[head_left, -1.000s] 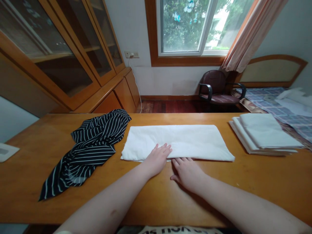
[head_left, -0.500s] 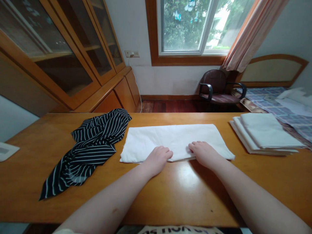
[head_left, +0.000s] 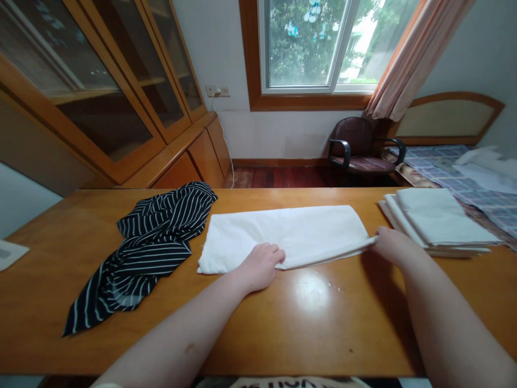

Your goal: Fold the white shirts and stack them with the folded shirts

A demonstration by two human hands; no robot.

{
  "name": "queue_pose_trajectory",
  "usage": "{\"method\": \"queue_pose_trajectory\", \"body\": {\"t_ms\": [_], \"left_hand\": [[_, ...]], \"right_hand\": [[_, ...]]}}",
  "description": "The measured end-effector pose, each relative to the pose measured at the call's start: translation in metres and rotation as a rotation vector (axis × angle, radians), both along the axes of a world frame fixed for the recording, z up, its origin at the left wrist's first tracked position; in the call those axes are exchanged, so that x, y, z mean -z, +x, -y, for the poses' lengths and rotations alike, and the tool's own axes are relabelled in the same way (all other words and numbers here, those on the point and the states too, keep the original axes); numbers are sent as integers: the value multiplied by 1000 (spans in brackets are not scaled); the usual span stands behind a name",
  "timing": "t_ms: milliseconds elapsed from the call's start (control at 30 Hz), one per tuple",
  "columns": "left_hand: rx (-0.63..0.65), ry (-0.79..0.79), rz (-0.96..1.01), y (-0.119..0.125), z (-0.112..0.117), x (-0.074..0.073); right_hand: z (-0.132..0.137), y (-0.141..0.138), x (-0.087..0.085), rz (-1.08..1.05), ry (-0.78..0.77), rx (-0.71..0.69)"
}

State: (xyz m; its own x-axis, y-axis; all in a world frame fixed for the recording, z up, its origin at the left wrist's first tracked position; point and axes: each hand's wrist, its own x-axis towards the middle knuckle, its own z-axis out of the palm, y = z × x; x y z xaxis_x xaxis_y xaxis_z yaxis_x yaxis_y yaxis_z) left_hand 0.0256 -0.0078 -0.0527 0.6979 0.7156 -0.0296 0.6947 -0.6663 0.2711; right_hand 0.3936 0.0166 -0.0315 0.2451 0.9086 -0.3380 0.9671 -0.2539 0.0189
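The right hand [head_left: 393,245] has its grip pinched on the right end of the white cloth [head_left: 283,234], drawing that corner up off the worktop [head_left: 258,323], while the left hand [head_left: 260,264] presses curled fingers on the near edge at mid-length, holding it down. The cloth lies folded into a long band across the middle of the worktop. The step looks like a fold across its length; next the lifted end wants carrying leftward, edges kept matched. The cloth is thin, limp and matte; the wood glossy. A striped cloth [head_left: 149,248] lies crumpled to the left, a folded stack [head_left: 440,221] to the right.
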Motion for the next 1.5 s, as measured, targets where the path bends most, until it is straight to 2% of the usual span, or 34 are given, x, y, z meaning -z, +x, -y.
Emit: {"method": "queue_pose_trajectory", "body": {"t_ms": [67,200,300,400,533,667,767,833,900,967,1100,1233,1500], "left_hand": [[1,-8,14,-1,1,-2],[32,-17,25,-2,1,-7],[29,-1,29,-1,-1,-8],[7,17,44,1,-2,-2],[-23,14,101,1,-4,6],[-24,3,121,0,-4,8],[-20,1,125,0,-4,7],[-16,-4,129,0,-4,7],[-16,-6,130,0,-4,6],[-22,-6,133,0,-5,6],[-53,-23,157,0,-5,8],[-102,-44,177,1,-6,10],[-206,3,116,0,-5,13]], "right_hand": [[0,14,3,-219,2,136],[-3,26,16,-824,81,437],[-4,24,23,-934,183,563],[-1,22,23,-930,149,469],[3,23,20,-742,86,289],[4,22,18,-660,194,254],[4,15,15,-816,305,304],[3,9,16,-1007,395,305],[1,5,19,-1104,474,290],[-2,4,23,-1032,503,282],[-8,8,31,-698,457,232],[-14,11,35,-456,423,178],[-22,8,44,-265,400,152]]}}
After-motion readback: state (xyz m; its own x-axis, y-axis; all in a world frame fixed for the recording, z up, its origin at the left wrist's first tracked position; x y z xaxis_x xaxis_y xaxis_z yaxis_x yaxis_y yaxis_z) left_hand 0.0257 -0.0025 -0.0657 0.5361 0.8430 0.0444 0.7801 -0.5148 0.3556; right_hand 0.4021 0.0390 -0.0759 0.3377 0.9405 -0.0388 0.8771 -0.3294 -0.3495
